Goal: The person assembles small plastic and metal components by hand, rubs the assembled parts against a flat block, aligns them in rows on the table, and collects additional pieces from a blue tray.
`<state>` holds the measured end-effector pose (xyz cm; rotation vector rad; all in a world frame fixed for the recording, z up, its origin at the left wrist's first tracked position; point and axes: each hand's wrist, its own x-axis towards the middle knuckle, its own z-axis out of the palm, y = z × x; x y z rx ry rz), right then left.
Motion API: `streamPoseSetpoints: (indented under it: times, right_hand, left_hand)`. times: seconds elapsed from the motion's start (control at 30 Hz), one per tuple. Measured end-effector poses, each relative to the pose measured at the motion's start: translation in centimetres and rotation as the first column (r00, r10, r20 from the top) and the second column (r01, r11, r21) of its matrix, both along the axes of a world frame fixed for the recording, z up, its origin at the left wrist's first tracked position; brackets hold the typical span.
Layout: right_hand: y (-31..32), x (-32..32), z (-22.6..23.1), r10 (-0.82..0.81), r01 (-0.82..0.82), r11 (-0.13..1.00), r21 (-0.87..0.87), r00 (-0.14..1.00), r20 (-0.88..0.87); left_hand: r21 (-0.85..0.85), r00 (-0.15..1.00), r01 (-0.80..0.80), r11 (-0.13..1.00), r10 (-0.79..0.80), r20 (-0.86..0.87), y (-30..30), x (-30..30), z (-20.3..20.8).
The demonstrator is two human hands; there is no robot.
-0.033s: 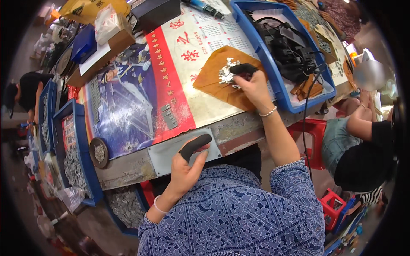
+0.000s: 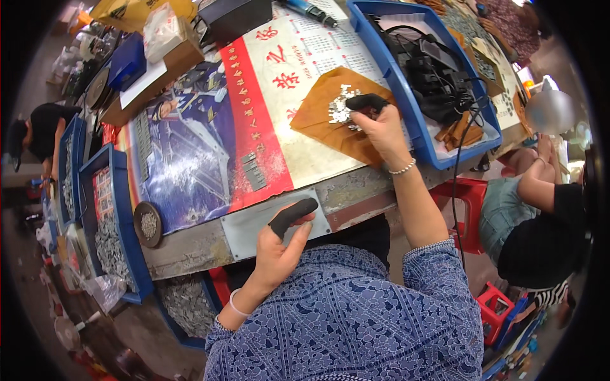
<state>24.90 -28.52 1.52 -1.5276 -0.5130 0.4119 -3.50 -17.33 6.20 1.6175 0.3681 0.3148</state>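
Over a brown-orange sheet, my right hand reaches into a pile of small silvery metal pieces. A black cover wraps its index finger, and thumb and fingertip are bent close together at the pile's edge. Whatever lies between them is too small to make out. My left hand, also with a black-covered index finger, hovers by the grey metal plate at the table's near edge. Its thumb stands apart from the index finger; the other fingers curl underneath, and I see nothing held.
A blue tray with black cables stands right of the sheet. Blue bins of grey metal parts and a round dish of small pieces are at the left. Flat grey strips lie on the poster. A person sits at the right.
The whole view has shifted very slightly. Both hands keep nearly the same places and poses.
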Motion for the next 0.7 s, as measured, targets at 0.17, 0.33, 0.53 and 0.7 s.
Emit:
streamPoseSetpoints:
  times: [0.17,0.33,0.53,0.7]
  right_hand:
    - [-0.8,-2.5,2.3,0.061,-0.028,0.994,0.109,0.947,-0.314]
    - [-0.3,-6.4,3.4,0.183,-0.088,0.965,0.246,0.899,-0.397]
    - [0.3,-10.0,4.4,0.207,-0.126,0.967,0.223,0.896,-0.394]
    - [0.8,-10.8,4.1,0.229,-0.165,0.968,0.189,0.89,-0.395]
  left_hand:
    - [-0.283,1.0,0.015,0.959,-0.017,-0.004,0.1,1.7,0.5]
    - [-0.432,0.994,-0.079,0.898,0.102,0.03,0.5,5.3,0.3]
    - [-0.501,0.978,-0.047,0.864,0.141,0.151,0.1,7.0,-0.5]
    - [-0.476,0.982,-0.086,0.875,0.156,0.11,0.7,6.3,-0.8]
